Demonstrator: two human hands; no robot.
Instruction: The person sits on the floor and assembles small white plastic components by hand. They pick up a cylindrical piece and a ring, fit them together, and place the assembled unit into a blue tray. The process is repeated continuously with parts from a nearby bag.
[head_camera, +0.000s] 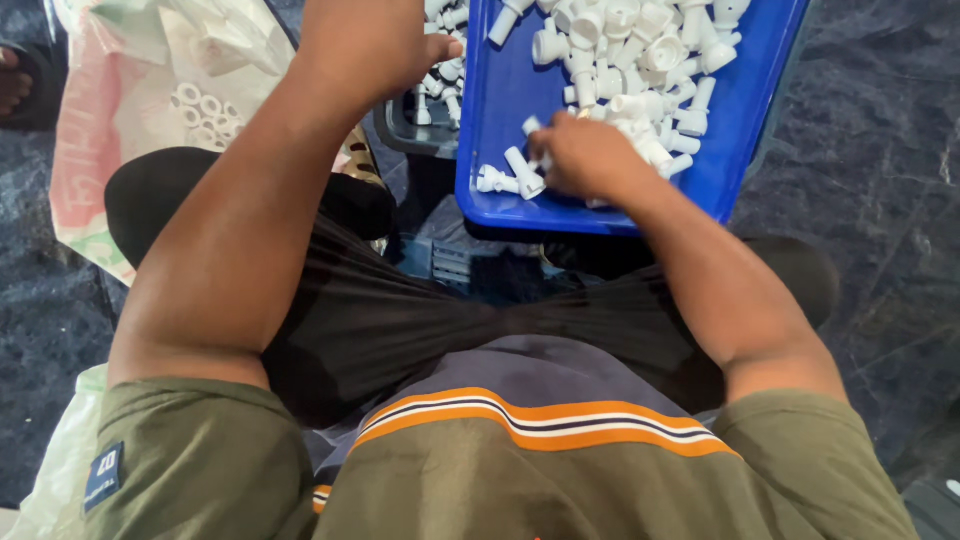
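While the head camera looks straight down, the right hand (585, 155) rests inside the shallow blue plastic tray (500, 95), its fingers curled down among the heap of small white plastic fittings (640, 70). Whether that grip is clamped on a piece I cannot tell, since the fingertips are hidden under the knuckles; one white tube-shaped fitting (531, 127) shows at its upper left edge, touching the hand. Just to the left of this grip, two loose white stemmed fittings (510, 178) lie on the bare tray floor, close to the near rim. Most of the heap sits beyond the hand and to its right, filling the far part of the tray.

Further left, the left hand (375, 45) hangs over a dark grey container (405, 135) that also holds white fittings, directly beside the tray's left wall. Its fingers are bent together in a loose fist; what they hold, if anything, is hidden. Left of this hand, a translucent plastic bag with pink print (120, 110) lies on the dark marbled floor (880, 200), with white rings showing through it.
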